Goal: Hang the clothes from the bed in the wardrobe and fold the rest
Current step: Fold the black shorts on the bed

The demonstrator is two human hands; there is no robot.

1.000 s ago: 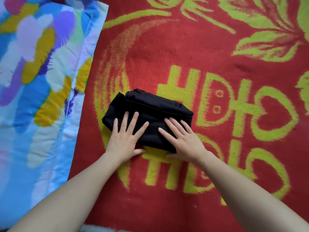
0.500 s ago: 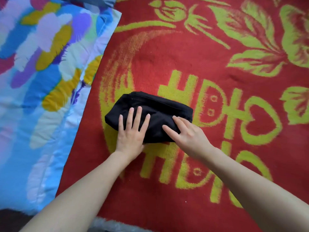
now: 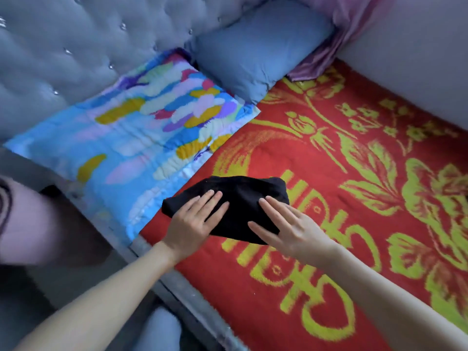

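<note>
A folded black garment point(image 3: 238, 196) lies on the red and yellow blanket point(image 3: 329, 173) near the bed's front edge. My left hand point(image 3: 193, 221) rests flat on the garment's left part, fingers straight. My right hand point(image 3: 286, 224) lies on its right part with straight fingers; whether the thumb reaches under the near edge cannot be told. The bundle's near edge is hidden by both hands.
A colourful blue pillow point(image 3: 141, 138) lies left of the garment. A plain blue pillow point(image 3: 253, 54) and pink striped cloth point(image 3: 336, 41) sit at the back. A grey tufted headboard point(image 3: 76, 46) stands behind them. The bed's metal edge point(image 3: 182, 292) runs along the front.
The view has lifted and swung left, bringing the headboard, pillows and bed edge into sight. Both hands stay on the black garment, which sits nearer the colourful pillow.
</note>
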